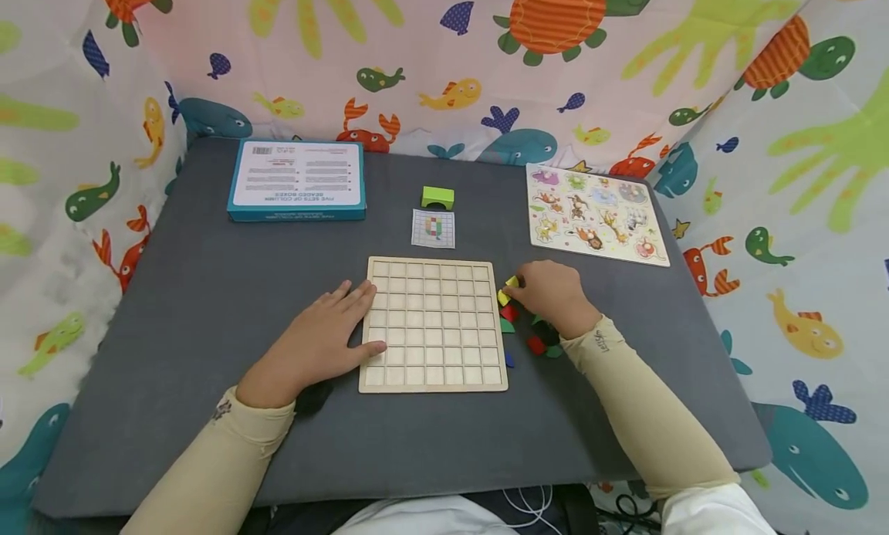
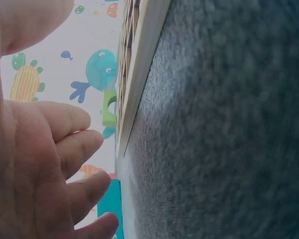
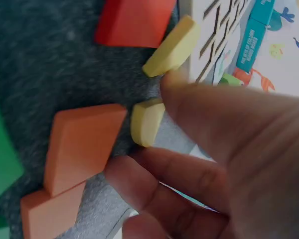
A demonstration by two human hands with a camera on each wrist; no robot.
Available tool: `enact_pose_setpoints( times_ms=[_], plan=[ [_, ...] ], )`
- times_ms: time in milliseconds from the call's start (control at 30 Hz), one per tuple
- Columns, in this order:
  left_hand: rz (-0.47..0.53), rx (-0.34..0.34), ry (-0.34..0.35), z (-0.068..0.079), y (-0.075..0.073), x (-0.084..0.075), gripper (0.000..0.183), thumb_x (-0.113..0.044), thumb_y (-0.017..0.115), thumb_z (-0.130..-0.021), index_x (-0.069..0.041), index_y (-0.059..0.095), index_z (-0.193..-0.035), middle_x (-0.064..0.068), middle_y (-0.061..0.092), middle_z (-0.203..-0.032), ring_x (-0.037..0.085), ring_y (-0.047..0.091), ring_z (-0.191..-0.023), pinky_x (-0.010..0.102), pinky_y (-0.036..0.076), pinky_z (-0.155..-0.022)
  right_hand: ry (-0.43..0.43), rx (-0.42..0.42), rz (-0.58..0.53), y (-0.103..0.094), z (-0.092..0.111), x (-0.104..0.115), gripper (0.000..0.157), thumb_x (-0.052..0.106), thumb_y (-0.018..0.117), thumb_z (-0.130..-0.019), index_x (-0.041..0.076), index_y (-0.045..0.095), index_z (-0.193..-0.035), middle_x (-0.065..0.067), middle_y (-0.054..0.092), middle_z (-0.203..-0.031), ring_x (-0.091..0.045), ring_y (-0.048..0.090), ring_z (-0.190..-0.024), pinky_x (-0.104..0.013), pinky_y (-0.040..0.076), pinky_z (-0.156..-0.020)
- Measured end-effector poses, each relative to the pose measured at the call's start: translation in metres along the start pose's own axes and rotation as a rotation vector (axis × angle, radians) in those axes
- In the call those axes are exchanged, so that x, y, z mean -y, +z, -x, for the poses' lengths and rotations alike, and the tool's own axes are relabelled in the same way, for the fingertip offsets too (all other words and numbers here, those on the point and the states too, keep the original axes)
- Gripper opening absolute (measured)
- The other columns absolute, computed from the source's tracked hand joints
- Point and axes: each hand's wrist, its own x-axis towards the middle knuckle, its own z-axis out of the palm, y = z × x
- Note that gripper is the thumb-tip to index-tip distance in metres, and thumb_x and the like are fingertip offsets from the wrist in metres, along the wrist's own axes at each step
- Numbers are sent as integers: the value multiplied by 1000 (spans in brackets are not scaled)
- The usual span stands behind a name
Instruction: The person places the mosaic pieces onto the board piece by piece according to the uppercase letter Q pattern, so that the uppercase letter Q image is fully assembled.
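Observation:
A square wooden grid board [image 1: 433, 390] lies on the grey table. Across its left edge rests my left hand [image 1: 322, 342], fingers spread and thumb on the grid; its palm side fills the left of the left wrist view [image 2: 35, 164]. Beyond the board's right edge, my right hand [image 1: 552, 294] pinches a small yellow block [image 3: 147, 122] between thumb and fingertips. A second yellow block [image 3: 172, 47] leans by the board, right at the thumb tip. Close by lie a red block [image 3: 134, 22], orange-red blocks [image 3: 84, 147] and a green block [image 3: 0, 149].
Behind the board are a pattern card [image 1: 434, 229] and a lime green arch block [image 1: 437, 197]. A teal box [image 1: 297, 181] stands at the back left, an animal picture board [image 1: 599, 215] at the back right. A blue piece [image 1: 510, 360] sits by the board's lower right.

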Motion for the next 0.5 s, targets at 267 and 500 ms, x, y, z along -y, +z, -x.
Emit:
enact_pose_setpoints(
  times_ms=[267, 500],
  plan=[
    [-9, -7, 1, 0, -1, -2, 99, -66, 61, -102, -5, 23, -170, 12, 24, -175, 40, 16, -161, 60, 20, -127, -76, -58, 8, 3, -4, 0, 29, 25, 77, -98, 19, 82, -126, -6, 75, -100, -18, 63, -70, -34, 49, -50],
    [-41, -2, -13, -1, -2, -2, 98, -63, 64, -101, -5, 25, -170, 12, 25, -174, 42, 16, -161, 63, 20, -126, -97, -69, -8, 3, -6, 5, 31, 31, 80, -97, 15, 83, -124, -10, 77, -107, -18, 67, -73, -34, 52, -52]
  ],
)
